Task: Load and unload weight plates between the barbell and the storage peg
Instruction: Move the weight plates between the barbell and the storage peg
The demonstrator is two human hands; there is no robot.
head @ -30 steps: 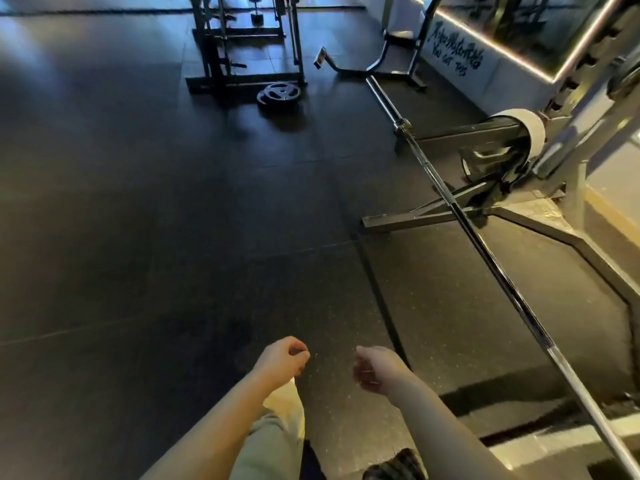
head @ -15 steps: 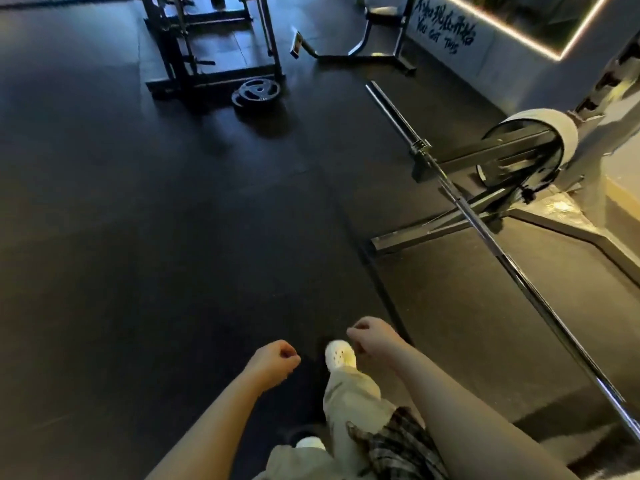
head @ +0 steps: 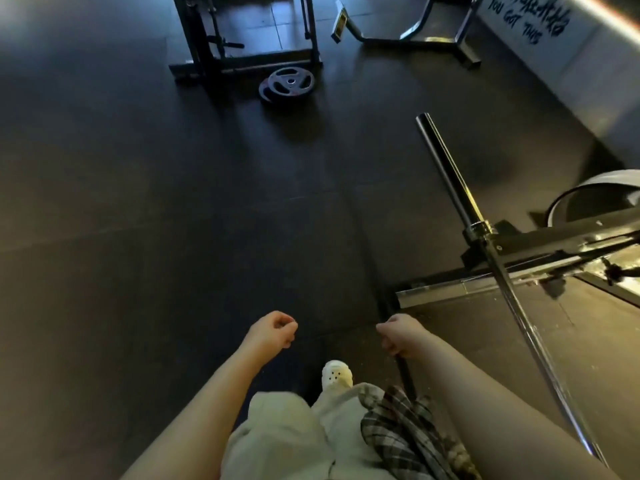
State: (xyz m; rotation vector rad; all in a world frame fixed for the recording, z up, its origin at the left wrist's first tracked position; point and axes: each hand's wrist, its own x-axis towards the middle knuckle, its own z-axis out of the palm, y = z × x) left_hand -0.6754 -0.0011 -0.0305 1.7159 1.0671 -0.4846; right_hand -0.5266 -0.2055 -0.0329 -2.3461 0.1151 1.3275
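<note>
A steel barbell (head: pixel 485 237) runs diagonally along the right side, its bare sleeve end pointing away from me. It rests on a dark rack arm (head: pixel 554 240). Dark weight plates (head: pixel 287 84) lie stacked on the floor far ahead, beside a black rack (head: pixel 242 32). A white-rimmed plate (head: pixel 602 192) hangs at the right edge behind the rack arm. My left hand (head: pixel 272 330) and my right hand (head: pixel 398 336) are loosely curled fists held low in front of me, holding nothing, well short of the bar and plates.
Dark rubber floor tiles (head: pixel 156 220) stretch ahead and to the left. A metal frame base (head: pixel 446 289) lies on the floor right of my right hand. Another machine's steel feet (head: pixel 415 36) stand at the back. My white shoe (head: pixel 336 374) steps forward.
I have walked forward: the floor plates and the barbell's end are closer. Both fists stay curled and empty, swinging slightly as I step.
</note>
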